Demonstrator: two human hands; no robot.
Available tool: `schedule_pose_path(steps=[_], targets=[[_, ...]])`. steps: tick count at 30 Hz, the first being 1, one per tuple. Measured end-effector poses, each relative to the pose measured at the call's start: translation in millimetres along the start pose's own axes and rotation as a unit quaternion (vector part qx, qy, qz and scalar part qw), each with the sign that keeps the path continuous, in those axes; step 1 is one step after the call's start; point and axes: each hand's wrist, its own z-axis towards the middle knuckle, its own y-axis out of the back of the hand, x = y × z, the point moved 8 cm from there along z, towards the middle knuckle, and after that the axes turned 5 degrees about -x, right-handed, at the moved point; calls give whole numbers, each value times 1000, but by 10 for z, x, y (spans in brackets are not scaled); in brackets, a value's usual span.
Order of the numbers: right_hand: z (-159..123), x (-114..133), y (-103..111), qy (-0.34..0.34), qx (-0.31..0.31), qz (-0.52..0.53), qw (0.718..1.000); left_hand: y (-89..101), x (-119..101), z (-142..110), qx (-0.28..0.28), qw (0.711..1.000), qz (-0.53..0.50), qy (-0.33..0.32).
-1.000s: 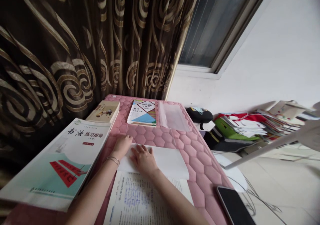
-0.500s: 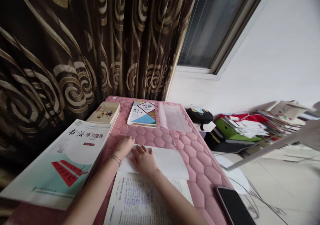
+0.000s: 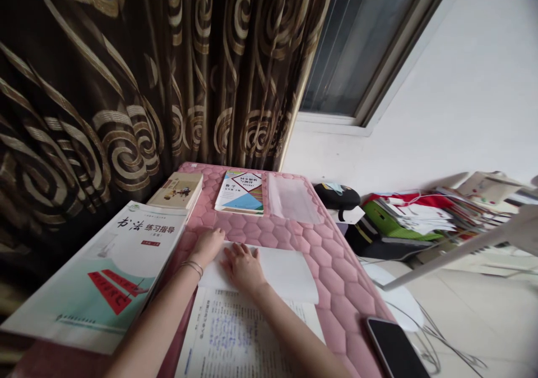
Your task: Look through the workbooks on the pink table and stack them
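Note:
An open workbook (image 3: 235, 339) with printed text and blue handwriting lies on the pink quilted table (image 3: 336, 277) in front of me. A blank white sheet (image 3: 286, 274) is folded over its top part. My right hand (image 3: 244, 266) rests flat on that sheet, fingers stretched out. My left hand (image 3: 207, 244) lies at the sheet's left edge, fingers curled down onto the table and the paper. A thin bracelet (image 3: 191, 267) sits on my left wrist.
A large teal and white book (image 3: 105, 271) lies at the left, a small book (image 3: 179, 190) and a maths book (image 3: 241, 192) further back, beside a clear plastic sleeve (image 3: 292, 198). A dark phone (image 3: 395, 347) lies at the near right edge. Piled papers (image 3: 420, 215) and a brown curtain (image 3: 126, 75) surround the table.
Both hands stay on the white sheet in almost the same place. Only the camera has shifted slightly.

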Motion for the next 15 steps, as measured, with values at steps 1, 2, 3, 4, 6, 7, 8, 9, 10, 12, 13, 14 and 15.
schedule_pose_path(steps=[1, 2, 3, 4, 6, 7, 8, 9, 10, 12, 13, 14, 15], targets=[[16, -15, 4, -5, -1, -3, 1000, 18, 25, 3, -5, 1000, -3, 13], [33, -28, 7, -9, -1, -6, 1000, 36, 44, 6, -8, 1000, -8, 24], [51, -41, 9, -13, -1, -9, 1000, 51, 59, 8, -11, 999, -15, 33], [70, -51, 11, -16, 0, -11, 1000, 64, 71, 11, -13, 999, -24, 42], [107, -64, 11, -19, 1, -12, 1000, 80, 97, 16, -20, 997, -47, 60], [124, -70, 8, -20, 2, -12, 1000, 80, 115, 18, -25, 995, -61, 70], [138, -76, 4, -22, 2, -12, 1000, 74, 139, 19, -31, 993, -78, 82], [149, -82, -1, -23, 2, -10, 1000, 62, 173, 20, -38, 990, -96, 97], [156, -89, -9, -25, 2, -9, 1000, 45, 218, 18, -47, 985, -115, 116], [161, -102, -28, -30, 5, -4, 1000, -2, 343, 5, -67, 971, -156, 168], [160, -107, -36, -32, 6, -1, 999, -32, 417, -9, -77, 961, -177, 200], [157, -112, -42, -34, 6, 2, 999, -65, 494, -30, -86, 947, -199, 235], [154, -115, -47, -35, 4, 5, 999, -100, 569, -56, -95, 931, -223, 273]])
